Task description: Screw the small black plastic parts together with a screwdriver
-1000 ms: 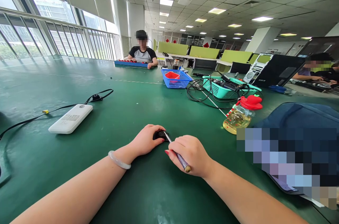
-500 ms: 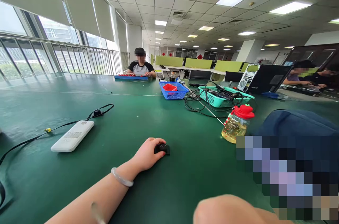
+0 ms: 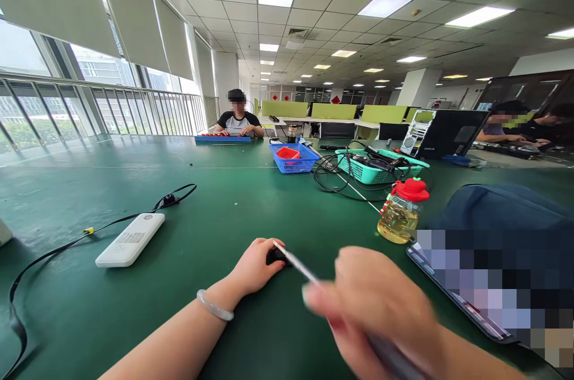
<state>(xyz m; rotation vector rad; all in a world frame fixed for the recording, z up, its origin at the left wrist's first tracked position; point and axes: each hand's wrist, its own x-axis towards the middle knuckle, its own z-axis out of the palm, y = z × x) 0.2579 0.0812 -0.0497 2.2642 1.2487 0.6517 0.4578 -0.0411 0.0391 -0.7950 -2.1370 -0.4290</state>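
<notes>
My left hand (image 3: pixel 253 266) rests on the green table (image 3: pixel 215 200), its fingers curled round a small black part (image 3: pixel 277 257) and pinning it to the surface. A pale bangle sits on that wrist. My right hand (image 3: pixel 372 302) is blurred by motion close to the camera; it grips a thin screwdriver (image 3: pixel 293 263) whose tip points at the black part.
A white power bank (image 3: pixel 131 239) with a black cable lies to the left. A bottle with a red lid (image 3: pixel 401 212), a dark blue bag (image 3: pixel 502 212), a blue basket (image 3: pixel 293 158) and a teal basket (image 3: pixel 376 166) with tangled cables stand to the right. People sit at the far end and at the right.
My right hand dropped out of the lower edge half a second ago and has come back up with the screwdriver, tip again at the black part. My left hand stayed on the part.
</notes>
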